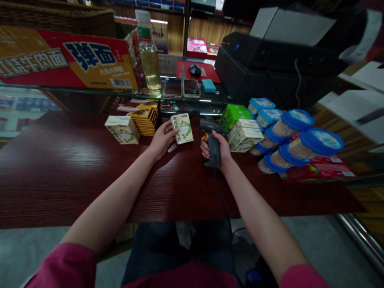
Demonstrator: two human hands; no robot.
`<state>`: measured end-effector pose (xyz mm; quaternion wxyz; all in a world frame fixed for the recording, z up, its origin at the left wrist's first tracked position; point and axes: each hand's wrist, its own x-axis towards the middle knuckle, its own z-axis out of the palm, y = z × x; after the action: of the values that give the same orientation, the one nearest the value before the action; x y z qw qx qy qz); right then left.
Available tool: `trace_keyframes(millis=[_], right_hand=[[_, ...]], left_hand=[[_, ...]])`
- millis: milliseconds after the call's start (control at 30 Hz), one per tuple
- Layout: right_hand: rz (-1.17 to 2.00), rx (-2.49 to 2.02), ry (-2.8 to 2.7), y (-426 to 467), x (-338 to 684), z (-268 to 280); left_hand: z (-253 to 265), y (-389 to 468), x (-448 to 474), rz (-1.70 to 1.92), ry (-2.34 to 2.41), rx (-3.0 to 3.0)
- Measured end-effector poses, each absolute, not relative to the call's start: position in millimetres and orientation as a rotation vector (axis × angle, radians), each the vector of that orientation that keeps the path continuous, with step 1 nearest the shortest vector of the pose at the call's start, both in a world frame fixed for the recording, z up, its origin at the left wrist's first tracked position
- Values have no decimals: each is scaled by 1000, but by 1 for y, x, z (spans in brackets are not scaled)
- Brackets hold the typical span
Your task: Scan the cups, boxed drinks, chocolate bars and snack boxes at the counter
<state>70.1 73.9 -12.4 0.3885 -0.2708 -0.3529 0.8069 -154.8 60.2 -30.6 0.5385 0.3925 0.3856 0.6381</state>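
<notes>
My left hand (163,140) is closed on the left edge of a small milk carton (183,129), white with green print. My right hand (220,148) grips the handle of a dark barcode scanner (214,150), whose head points toward the carton; its cable runs down over the table edge. Left of my left hand stand more white-and-green cartons (124,130) beside a row of yellow-brown packets (145,120). Just right of the scanner are further white cartons (244,136) and a green pack (235,116).
Stacked tubs with blue lids (321,140) and red boxes (324,170) fill the right of the brown table (75,180). Along the back, a glass shelf bears a noodle carton (90,60), a bottle of yellow liquid (149,60), and a mouse (195,70). A black printer-like machine (279,56) stands back right.
</notes>
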Motion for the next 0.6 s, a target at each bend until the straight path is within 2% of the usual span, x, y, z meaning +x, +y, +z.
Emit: trace_keyframes(millis=[400,600], right_hand=[[2030,-773,-960,65,75,-3],[2003,-758,-976,62,74,-2]], left_hand=[[-29,55,-142,1755,1226,1332],[-25,54,-148,1732,1515,1546]])
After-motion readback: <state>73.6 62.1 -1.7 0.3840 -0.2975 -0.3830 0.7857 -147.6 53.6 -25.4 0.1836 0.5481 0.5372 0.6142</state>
